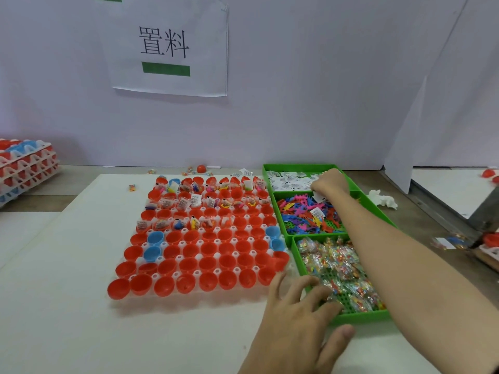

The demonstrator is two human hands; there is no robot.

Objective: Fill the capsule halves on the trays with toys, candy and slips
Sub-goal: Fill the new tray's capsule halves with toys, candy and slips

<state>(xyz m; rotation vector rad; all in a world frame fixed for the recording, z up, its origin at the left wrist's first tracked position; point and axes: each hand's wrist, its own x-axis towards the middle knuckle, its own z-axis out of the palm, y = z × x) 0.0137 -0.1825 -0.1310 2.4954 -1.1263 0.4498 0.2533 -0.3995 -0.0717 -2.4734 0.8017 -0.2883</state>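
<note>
A white tray [290,268] of red and a few blue capsule halves [208,249] lies mid-table; its far rows hold toys, candy and slips, its near rows stand bare. To its right are three green bins: white slips [289,180] farthest, coloured plastic toys [302,214] in the middle, wrapped candy [340,265] nearest. My right hand [329,183] reaches into the slip bin and pinches white slips at its near edge. My left hand [299,319] rests with straight spread fingers on the table and the near candy bin's rim.
A stack of filled trays [27,166] sits at the far left. Loose candy and a red capsule half [201,168] lie behind the tray near the white wall. Crumpled tissue [383,201] lies right of the bins. A white partition [399,147] stands at the right.
</note>
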